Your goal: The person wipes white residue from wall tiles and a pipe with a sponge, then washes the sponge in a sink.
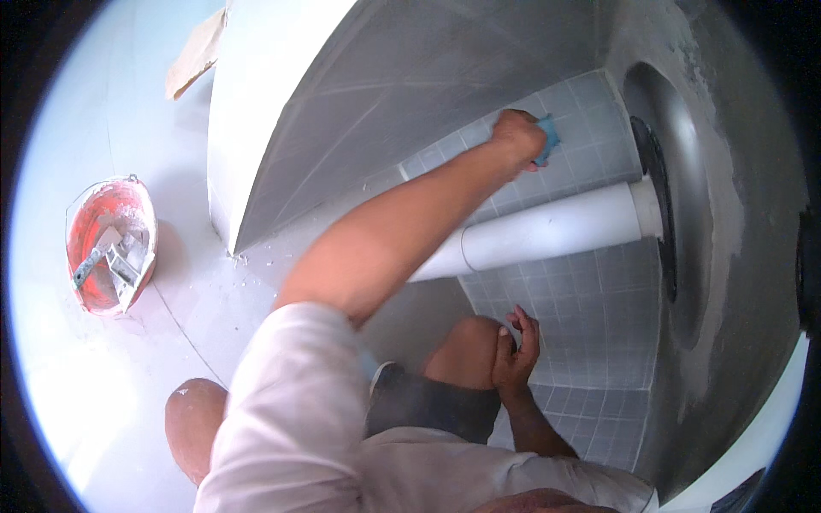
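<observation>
My left arm reaches up and across to the grey tiled wall [590,111] under a curved grey surface. My left hand [518,139] is closed around a small light-blue sponge-like piece [547,141] and presses it to the tiles above a white pipe [556,231]. Its exact kind is unclear, since my fingers cover part of it. Beside my bent right knee [466,350], my right hand [516,349] holds nothing, with its thumb and loosely bent fingers apart.
An orange bucket [75,218] with a wire handle and several tools inside stands on the pale floor to the left. The white pipe runs into a dark round opening [657,205]. A grey panel with a white edge [256,94] overhangs. White crumbs lie near its corner.
</observation>
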`<state>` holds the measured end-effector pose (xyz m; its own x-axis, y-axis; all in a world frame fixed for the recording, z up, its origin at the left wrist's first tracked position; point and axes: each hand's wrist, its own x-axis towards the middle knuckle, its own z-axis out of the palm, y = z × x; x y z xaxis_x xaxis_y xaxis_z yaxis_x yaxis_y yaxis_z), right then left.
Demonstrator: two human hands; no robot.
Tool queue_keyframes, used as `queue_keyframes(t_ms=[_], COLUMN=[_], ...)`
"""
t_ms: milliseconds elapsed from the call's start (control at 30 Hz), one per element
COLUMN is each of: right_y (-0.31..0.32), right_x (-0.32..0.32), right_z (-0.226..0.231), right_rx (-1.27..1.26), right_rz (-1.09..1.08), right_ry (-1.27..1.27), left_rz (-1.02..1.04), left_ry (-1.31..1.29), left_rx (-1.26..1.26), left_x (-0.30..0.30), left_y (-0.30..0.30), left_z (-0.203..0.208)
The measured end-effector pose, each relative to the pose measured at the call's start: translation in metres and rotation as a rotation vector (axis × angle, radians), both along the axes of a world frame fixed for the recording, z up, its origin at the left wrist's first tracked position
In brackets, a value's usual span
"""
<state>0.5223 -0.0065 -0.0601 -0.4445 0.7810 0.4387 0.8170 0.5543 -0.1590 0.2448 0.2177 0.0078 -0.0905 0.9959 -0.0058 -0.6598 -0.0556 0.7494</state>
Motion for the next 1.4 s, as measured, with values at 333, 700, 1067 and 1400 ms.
queue_keyframes(t_ms=[333, 700, 1067, 1400], right_y=[0.016, 0.009, 0.003, -0.008], right_x=[0.005, 0.024, 0.01, -0.016], right_z=[0.0, -0.001, -0.002, 0.007], right_rx=[0.015, 0.017, -0.011, -0.5], right_rz=[-0.007, -0.026, 0.031, -0.068], right_ry=[0.001, 0.054, 0.086, 0.398], left_rz=[-0.395, 0.478, 1.037, 0.542], left_ry=[-0.619, -0.234, 0.258, 1.069], left_rx=[0.069, 0.343, 0.746, 0.814], left_x=[0.058, -0.013, 0.01, 0.05], left_y=[0.102, -0.014, -0.133, -0.231], left_z=[0.119, 0.104, 0.094, 0.062])
